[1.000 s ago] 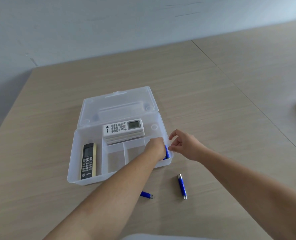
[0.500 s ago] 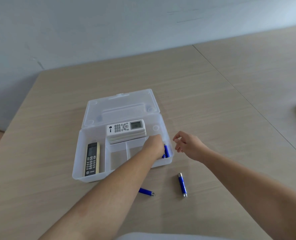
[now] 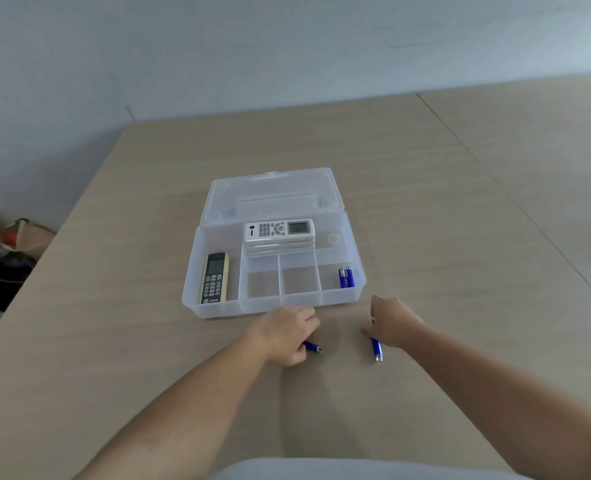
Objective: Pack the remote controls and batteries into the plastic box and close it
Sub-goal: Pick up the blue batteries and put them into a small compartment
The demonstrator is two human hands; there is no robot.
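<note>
Hands reach the last two bench batteries, left hand (image 3: 283, 336) fingers pinching one battery (image 3: 312, 347), right hand (image 3: 392, 325) fingers closing on the other battery (image 3: 376, 348); next, drop both beside the boxed pair (image 3: 346, 277).

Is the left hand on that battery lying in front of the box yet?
Touching. In the head view the left hand lies over the blue battery on the table; its fingers cover one end, with no gap showing, and only the capped tip sticks out.

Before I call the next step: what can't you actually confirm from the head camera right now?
- Left hand covers most of its battery; grip not confirmable.
- Right hand hides the upper part of the other battery; grip unclear.
- White remotes: the stack count is too small to tell.
- Batteries in the box: two show; polarity is unreadable.
</note>
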